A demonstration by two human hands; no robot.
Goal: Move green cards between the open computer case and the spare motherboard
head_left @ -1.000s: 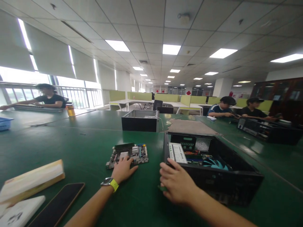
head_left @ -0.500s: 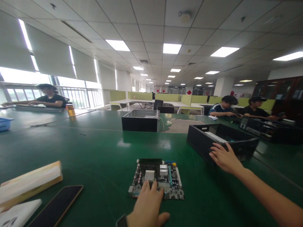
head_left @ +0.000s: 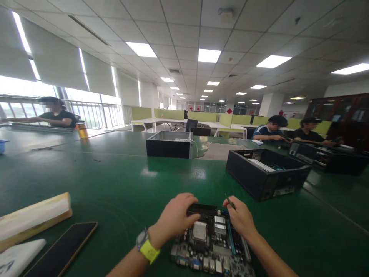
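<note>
On the green table in front of me lies a motherboard (head_left: 213, 240), with its port side facing me and a square metal-topped processor (head_left: 200, 231) on it. My left hand (head_left: 180, 213), with a watch on the wrist, arches over the board's far left corner, thumb and fingers apart beside the black slots. Above the far right corner is my right hand (head_left: 240, 217), its fingers pinched round a thin dark green piece (head_left: 230, 202). Most of that piece is hidden, so its kind cannot be made out.
A black computer case (head_left: 265, 177) stands open at the right, another case (head_left: 168, 148) farther back. At the left lie a phone (head_left: 65, 250), a pack (head_left: 34, 219) and a white packet (head_left: 21, 257). People sit at the far left (head_left: 57, 115) and far right (head_left: 269, 129).
My right hand has come from the black case to the board, now with a thin green piece in it. My left hand moved to the far edge; the board sits nearer and more to the right.
</note>
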